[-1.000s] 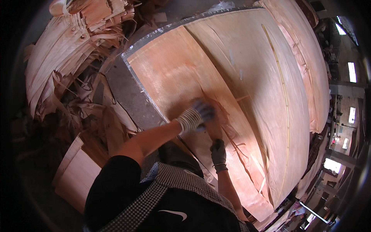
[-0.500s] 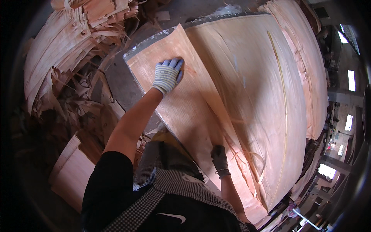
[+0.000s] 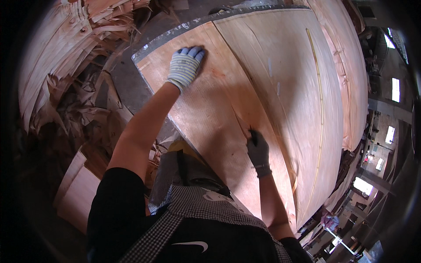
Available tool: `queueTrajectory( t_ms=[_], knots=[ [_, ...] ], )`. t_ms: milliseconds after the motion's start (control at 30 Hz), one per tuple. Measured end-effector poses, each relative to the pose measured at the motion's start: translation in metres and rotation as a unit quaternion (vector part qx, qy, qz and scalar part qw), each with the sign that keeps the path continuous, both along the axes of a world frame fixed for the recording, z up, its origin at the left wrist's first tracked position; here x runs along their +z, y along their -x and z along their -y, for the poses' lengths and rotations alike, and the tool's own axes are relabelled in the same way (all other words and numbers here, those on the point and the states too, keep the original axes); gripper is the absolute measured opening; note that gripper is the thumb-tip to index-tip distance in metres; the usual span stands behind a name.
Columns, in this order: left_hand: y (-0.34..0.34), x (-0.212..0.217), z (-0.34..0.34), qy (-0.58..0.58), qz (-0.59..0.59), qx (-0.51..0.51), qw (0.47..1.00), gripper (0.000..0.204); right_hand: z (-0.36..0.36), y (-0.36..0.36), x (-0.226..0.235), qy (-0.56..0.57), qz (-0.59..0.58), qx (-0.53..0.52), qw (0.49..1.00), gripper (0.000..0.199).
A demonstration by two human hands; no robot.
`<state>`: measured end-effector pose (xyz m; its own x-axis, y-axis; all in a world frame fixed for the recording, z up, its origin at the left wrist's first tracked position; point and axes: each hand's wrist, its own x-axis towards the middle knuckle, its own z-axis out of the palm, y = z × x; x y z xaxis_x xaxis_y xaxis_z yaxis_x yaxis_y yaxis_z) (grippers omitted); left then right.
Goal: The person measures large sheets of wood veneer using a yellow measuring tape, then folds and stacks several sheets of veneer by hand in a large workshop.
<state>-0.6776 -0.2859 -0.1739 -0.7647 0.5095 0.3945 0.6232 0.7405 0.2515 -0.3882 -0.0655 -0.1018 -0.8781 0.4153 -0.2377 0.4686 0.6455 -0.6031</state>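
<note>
A reddish-tan wood veneer sheet (image 3: 206, 109) lies along the left part of a wide, paler veneer sheet (image 3: 289, 79). My left hand (image 3: 184, 68), in a striped glove with blue-grey fingers, rests flat on the far part of the reddish sheet. My right hand (image 3: 258, 151) wears a dark grey glove and is at the sheet's middle, beside a thin dark split. Its fingers are curled together, and a small dark tip shows beyond them. Whether that tip is a finger or a held thing is unclear.
Torn veneer (image 3: 66, 57) is heaped at the far left, with loose scraps (image 3: 87, 114) below it. A stack of pale sheets (image 3: 79, 188) stands at lower left. More layered veneer (image 3: 351, 79) lies along the right. A person (image 3: 330, 220) is at the far lower right.
The reddish sheet's right edge now lies flatter along the paler sheet. My right hand has moved farther from me, up to the split. My left hand has shifted slightly farther out, still flat.
</note>
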Motion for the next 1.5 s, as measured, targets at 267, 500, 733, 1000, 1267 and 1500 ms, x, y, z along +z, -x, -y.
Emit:
queueTrajectory(
  t_ms=[267, 500, 733, 1000, 1267, 1500],
  knots=[
    [0.013, 0.002, 0.006, -0.08, 0.039, 0.079, 0.993, 0.043, 0.067, 0.228, -0.022, -0.119, -0.047, 0.23, 0.965, 0.015],
    [0.017, 0.0, 0.005, -0.031, 0.045, 0.119, 0.991, 0.054, 0.112, 0.347, -0.043, -0.216, 0.113, 0.221, 0.944, 0.026],
    [0.022, -0.007, 0.0, 0.015, 0.019, 0.123, 0.992, 0.053, 0.09, 0.293, -0.062, -0.204, 0.056, 0.257, 0.943, 0.03],
    [0.019, -0.004, -0.005, 0.033, -0.077, 0.102, 0.991, 0.038, -0.004, -0.038, -0.066, -0.326, 0.02, 0.183, 0.927, 0.021],
    [-0.09, 0.008, -0.052, 0.096, -0.141, 0.106, 0.98, 0.043, -0.037, -0.14, -0.05, -0.213, 0.177, 0.11, 0.955, 0.02],
    [-0.354, 0.014, -0.132, 0.169, -0.029, -0.145, 0.974, 0.039, -0.055, -0.17, -0.059, -0.218, 0.035, 0.112, 0.969, 0.021]
  ],
)
